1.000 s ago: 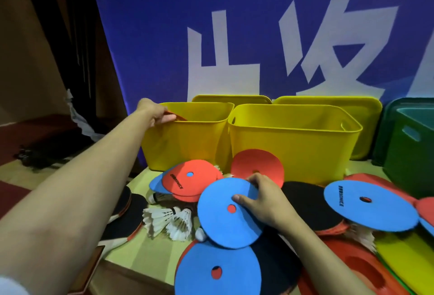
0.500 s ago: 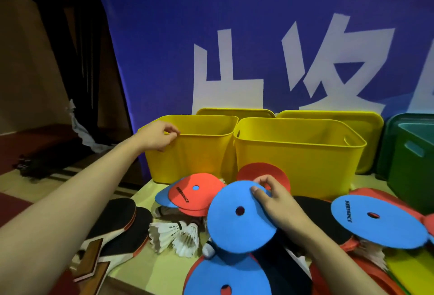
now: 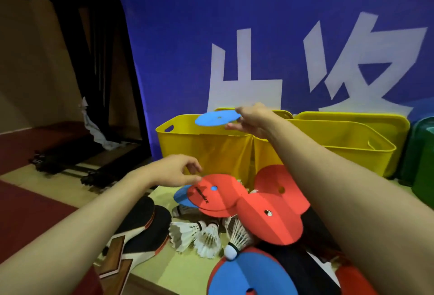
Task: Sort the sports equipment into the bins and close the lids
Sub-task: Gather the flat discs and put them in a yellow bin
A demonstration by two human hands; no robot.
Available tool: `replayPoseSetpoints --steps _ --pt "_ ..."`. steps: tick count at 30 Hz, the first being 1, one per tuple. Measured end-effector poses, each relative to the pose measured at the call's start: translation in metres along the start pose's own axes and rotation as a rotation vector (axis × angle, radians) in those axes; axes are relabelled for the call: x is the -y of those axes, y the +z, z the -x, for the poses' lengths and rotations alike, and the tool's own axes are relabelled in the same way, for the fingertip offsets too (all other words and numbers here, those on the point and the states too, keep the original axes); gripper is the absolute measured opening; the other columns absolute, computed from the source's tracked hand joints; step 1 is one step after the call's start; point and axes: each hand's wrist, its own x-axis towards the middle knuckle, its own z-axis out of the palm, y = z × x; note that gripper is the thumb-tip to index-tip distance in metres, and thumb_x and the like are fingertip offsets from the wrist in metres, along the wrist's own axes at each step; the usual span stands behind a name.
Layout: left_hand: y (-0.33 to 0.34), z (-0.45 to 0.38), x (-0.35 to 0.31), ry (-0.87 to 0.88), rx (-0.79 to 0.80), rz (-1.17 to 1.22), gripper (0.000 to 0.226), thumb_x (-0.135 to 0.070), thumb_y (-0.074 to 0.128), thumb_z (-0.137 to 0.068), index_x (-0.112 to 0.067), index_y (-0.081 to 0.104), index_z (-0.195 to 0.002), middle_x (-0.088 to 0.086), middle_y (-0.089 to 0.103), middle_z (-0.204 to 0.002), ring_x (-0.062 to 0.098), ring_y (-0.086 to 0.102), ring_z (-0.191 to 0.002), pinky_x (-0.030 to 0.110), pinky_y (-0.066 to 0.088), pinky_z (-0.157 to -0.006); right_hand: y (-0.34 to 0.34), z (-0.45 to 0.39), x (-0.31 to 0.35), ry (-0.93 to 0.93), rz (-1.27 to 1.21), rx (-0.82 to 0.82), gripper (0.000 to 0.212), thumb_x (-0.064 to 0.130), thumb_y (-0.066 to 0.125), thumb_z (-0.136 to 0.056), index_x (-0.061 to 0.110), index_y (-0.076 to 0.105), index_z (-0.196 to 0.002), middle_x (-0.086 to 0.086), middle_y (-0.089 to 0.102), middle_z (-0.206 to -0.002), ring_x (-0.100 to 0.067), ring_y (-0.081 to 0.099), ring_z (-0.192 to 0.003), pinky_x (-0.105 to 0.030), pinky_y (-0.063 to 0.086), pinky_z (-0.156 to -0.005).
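Observation:
My right hand [image 3: 252,119] pinches the edge of a blue disc [image 3: 217,118] and holds it flat over the open left yellow bin [image 3: 202,144]. Lower down, my left hand [image 3: 175,171] hovers with loosely curled fingers at the rim of a red disc [image 3: 217,197] on top of the pile, holding nothing. More red discs [image 3: 270,219] and blue discs [image 3: 252,276] overlap on the table. Several white shuttlecocks [image 3: 197,236] lie in front of them. Black and red table tennis paddles [image 3: 143,226] lie at the left table edge.
A second yellow bin [image 3: 340,146] stands open to the right, with yellow lids [image 3: 352,116] leaning behind both bins. A green bin [image 3: 422,160] sits at the far right. A blue banner hangs behind. The table's left edge drops to a floor with dark stands.
My right hand lifted the blue disc off the pile and carried it up over the left yellow bin. My left hand left that bin's rim and came down to the red disc.

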Motion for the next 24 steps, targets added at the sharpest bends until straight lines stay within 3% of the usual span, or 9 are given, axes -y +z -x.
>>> replayPoseSetpoints --steps 4,6,9,12,14,18,19,21,24 --pt "0.020 0.003 -0.010 0.160 0.156 -0.203 0.063 -0.058 0.075 -0.083 -0.031 0.057 -0.137 -0.004 0.058 -0.126 0.013 0.056 -0.114 0.033 0.047 -0.100 -0.011 0.008 -0.023 -0.038 0.211 -0.025 0.012 0.003 0.052 -0.103 0.001 0.054 -0.115 -0.008 0.055 -0.089 -0.019 0.075 -0.063 -0.033 0.064 -0.066" --pt "0.028 0.002 -0.013 0.201 0.190 -0.249 0.067 -0.057 0.075 -0.084 -0.031 0.054 -0.142 -0.003 0.057 -0.129 0.015 0.054 -0.117 0.031 0.045 -0.100 -0.023 0.026 -0.035 -0.104 0.183 -0.011 0.016 0.007 0.051 -0.105 0.000 0.057 -0.118 -0.009 0.059 -0.090 -0.013 0.072 -0.057 -0.023 0.059 -0.049" --pt "0.036 -0.002 -0.020 0.231 0.165 -0.222 0.066 -0.051 0.075 -0.086 -0.030 0.052 -0.144 -0.005 0.060 -0.132 0.016 0.055 -0.117 0.030 0.046 -0.097 -0.042 0.056 -0.060 -0.160 0.300 0.035 0.015 0.011 0.048 -0.107 0.003 0.061 -0.110 -0.008 0.060 -0.083 -0.009 0.067 -0.050 -0.021 0.051 -0.041" --pt "0.039 -0.004 -0.018 0.237 0.153 -0.329 0.061 -0.059 0.068 -0.088 -0.031 0.054 -0.141 -0.002 0.069 -0.116 0.020 0.062 -0.105 0.035 0.049 -0.084 -0.063 0.077 -0.098 -0.129 0.469 0.074 0.017 0.013 0.050 -0.106 0.002 0.063 -0.105 -0.011 0.064 -0.080 -0.015 0.068 -0.052 -0.025 0.050 -0.040" --pt "0.039 -0.001 -0.022 0.277 0.135 -0.433 0.044 -0.059 0.047 -0.100 -0.027 0.063 -0.125 0.005 0.071 -0.095 0.027 0.065 -0.088 0.035 0.045 -0.070 -0.076 0.089 -0.124 -0.105 0.575 0.086 0.016 0.013 0.052 -0.105 0.007 0.065 -0.099 -0.012 0.070 -0.078 -0.023 0.072 -0.056 -0.029 0.053 -0.042" --pt "0.024 -0.003 -0.041 0.172 -0.134 -0.814 0.042 -0.045 0.025 -0.109 -0.017 0.056 -0.118 0.012 0.072 -0.101 0.036 0.069 -0.094 0.037 0.044 -0.069 -0.094 0.089 -0.162 -0.303 0.827 -0.001 0.016 0.020 0.056 -0.101 0.024 0.068 -0.089 0.002 0.076 -0.077 -0.009 0.073 -0.064 -0.028 0.055 -0.057" --pt "0.013 -0.007 -0.037 0.126 -0.262 -0.769 0.040 -0.043 0.028 -0.109 -0.017 0.056 -0.117 0.012 0.073 -0.101 0.037 0.070 -0.095 0.038 0.045 -0.069 -0.096 0.087 -0.168 -0.384 0.894 0.003 0.013 0.027 0.060 -0.099 0.027 0.067 -0.089 0.009 0.076 -0.079 -0.002 0.071 -0.070 -0.027 0.053 -0.066" --pt "-0.020 -0.013 -0.027 0.027 -0.575 -0.394 0.037 -0.040 0.035 -0.107 -0.013 0.061 -0.108 0.019 0.073 -0.094 0.042 0.070 -0.087 0.044 0.050 -0.069 -0.099 0.086 -0.177 -0.503 0.967 0.115 0.018 0.048 0.064 -0.095 0.032 0.068 -0.098 0.016 0.072 -0.091 0.003 0.066 -0.086 -0.023 0.049 -0.077" --pt "-0.067 -0.023 -0.016 -0.083 -0.839 0.004 0.039 -0.033 0.036 -0.107 -0.010 0.059 -0.085 0.019 0.069 -0.071 0.035 0.071 -0.066 0.046 0.054 -0.065 -0.099 0.087 -0.181 -0.454 1.095 0.356 0.061 0.077 0.061 -0.081 0.039 0.058 -0.129 0.017 0.053 -0.121 0.003 0.050 -0.114 -0.019 0.043 -0.098"
